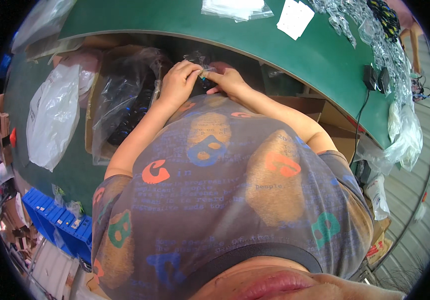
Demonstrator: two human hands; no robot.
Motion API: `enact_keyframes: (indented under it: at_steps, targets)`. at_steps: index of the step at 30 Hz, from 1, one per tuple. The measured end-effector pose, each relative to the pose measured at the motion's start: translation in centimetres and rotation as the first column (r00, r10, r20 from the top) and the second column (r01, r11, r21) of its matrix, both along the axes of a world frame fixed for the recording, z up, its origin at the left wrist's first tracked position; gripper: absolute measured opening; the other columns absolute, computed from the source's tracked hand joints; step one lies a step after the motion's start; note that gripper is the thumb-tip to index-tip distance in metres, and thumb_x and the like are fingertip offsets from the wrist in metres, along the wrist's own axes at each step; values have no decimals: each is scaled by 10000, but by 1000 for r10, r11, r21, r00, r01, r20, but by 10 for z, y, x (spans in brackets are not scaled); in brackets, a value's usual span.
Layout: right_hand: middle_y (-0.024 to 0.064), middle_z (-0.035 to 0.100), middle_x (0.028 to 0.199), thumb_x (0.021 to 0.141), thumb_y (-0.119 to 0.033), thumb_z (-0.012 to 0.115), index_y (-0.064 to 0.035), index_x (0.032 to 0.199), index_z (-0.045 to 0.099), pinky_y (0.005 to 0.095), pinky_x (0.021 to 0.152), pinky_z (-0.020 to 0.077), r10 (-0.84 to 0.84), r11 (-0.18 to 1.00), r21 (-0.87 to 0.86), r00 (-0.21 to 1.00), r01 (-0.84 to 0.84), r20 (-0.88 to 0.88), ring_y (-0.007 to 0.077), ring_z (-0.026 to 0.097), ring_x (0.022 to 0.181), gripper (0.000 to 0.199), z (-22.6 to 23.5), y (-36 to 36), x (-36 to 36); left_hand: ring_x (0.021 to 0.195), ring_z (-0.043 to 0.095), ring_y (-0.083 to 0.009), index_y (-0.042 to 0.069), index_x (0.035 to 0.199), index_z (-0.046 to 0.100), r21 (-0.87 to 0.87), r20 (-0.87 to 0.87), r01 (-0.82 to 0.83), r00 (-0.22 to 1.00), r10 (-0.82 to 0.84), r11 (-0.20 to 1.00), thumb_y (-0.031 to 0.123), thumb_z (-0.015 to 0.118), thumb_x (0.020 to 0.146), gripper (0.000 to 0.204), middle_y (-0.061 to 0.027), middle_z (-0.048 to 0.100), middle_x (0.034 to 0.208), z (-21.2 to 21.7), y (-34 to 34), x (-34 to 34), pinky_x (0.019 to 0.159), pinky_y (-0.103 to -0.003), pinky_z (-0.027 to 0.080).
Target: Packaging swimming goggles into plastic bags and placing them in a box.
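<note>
Both my hands meet just below the curved edge of the green table (295, 55), above my lap. My left hand (179, 80) pinches a small clear plastic packet (200, 64) at its top. My right hand (227, 80) grips the same packet from the right, fingertips touching those of the left. What the packet holds is too small and dark to make out. My patterned shirt hides everything lower down.
A cardboard box lined with clear plastic (125, 100) holds dark parts at my left. A white plastic bag (52, 117) lies further left. Clear bags (235, 9), a white sheet (295, 17) and several packed bags (375, 35) sit on the table. Blue bins (57, 220) stand lower left.
</note>
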State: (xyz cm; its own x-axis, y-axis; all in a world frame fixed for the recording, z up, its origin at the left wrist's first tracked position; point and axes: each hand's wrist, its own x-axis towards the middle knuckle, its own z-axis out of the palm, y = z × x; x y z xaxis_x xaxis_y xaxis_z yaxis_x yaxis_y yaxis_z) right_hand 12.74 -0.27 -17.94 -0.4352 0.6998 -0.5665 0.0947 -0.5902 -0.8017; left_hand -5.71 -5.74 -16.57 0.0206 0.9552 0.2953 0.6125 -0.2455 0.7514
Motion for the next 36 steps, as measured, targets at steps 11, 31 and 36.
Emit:
enact_keyframes:
  at_steps: [11,31,36]
  targets:
    - [144,672,1028,925,-160,653,11,1142,628,368,606,617,-204,977,-22,961,212,188,239,704,918,277,-46,10,14,748,627,-287,48,872,597,-404,42,199,979,-199,893,209,721,879,204,-122,620,786,-15,21,24,684,-406,497]
    - [63,665,1082,964,-110,613,-54,1274,554,292,847,549,347,733,586,931,-346,117,163,674,988,321,49,13,58,609,550,-56,135,780,468,-517,784,571,616,84,638,8,711,888,295,52,549,693,39,16,-25,579,-217,454]
    - [166,528,1402,739,-152,684,-82,1492,435,423,1124,388,537,508,690,816,-516,215,312,512,1318,796,24,14,29,642,601,-78,134,801,474,-562,791,591,590,164,579,22,722,887,285,22,596,720,36,-1,-21,610,-228,493]
